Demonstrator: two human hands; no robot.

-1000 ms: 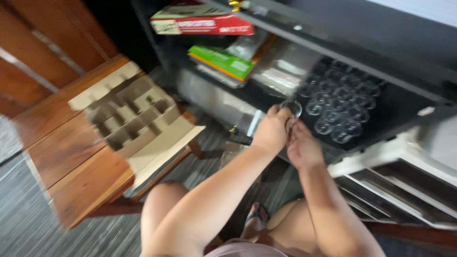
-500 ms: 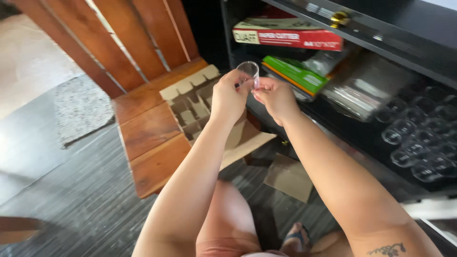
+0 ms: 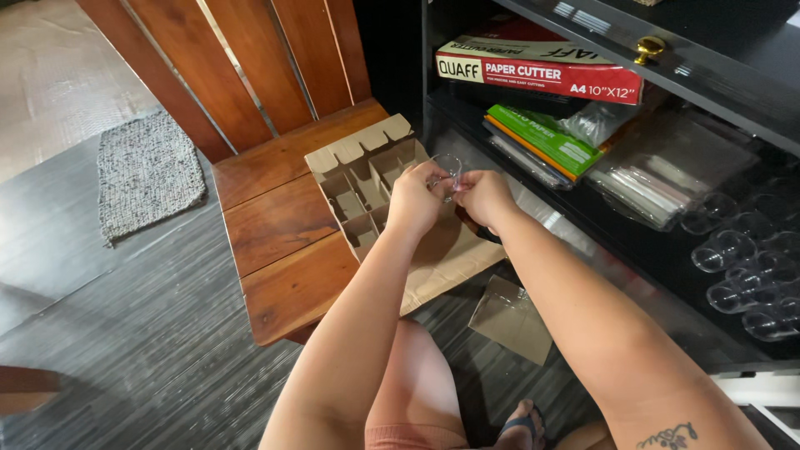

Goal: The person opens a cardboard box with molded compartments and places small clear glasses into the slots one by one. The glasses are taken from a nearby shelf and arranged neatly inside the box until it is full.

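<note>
Pinching a small clear glass (image 3: pixel 447 169) between the left hand (image 3: pixel 414 200) and right hand (image 3: pixel 483 197) just above the divided cardboard box (image 3: pixel 367 187) on the wooden chair (image 3: pixel 275 242), likely handling light, slick and breakable, best gripped round its sides.

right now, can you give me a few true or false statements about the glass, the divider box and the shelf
1. Both hands hold one small clear glass. True.
2. The glass is held over the cardboard divider box. True.
3. The divider box sits on the grey floor. False: it rests on the wooden chair seat.
4. The left hand is empty and away from the glass. False: its fingers are on the glass, as are those of the right hand.
5. More clear glasses stand on the dark shelf at right. True.
</note>
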